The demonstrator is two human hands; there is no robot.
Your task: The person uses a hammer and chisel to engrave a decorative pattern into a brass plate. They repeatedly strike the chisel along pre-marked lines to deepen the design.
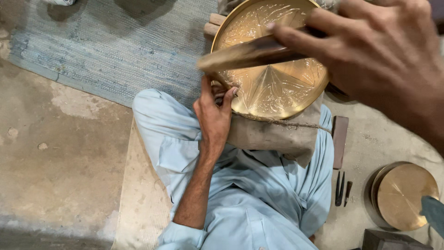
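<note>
A round brass plate (277, 88) with an engraved star pattern leans on a brown cloth-wrapped support (277, 136) in my lap. My left hand (213, 113) grips the plate's lower left rim, fingers curled near a small tool I cannot make out clearly. My right hand (379, 55) is raised close to the camera and closed around a dark wooden handle or mallet (249, 54), which is blurred and crosses over the plate's upper left. I sit cross-legged in light blue clothing.
A stack of plain brass discs (404, 195) lies on the concrete floor at the lower right. Small dark chisels (342, 189) and a brown block (340, 141) lie beside my leg. A blue woven mat (115, 46) covers the floor behind.
</note>
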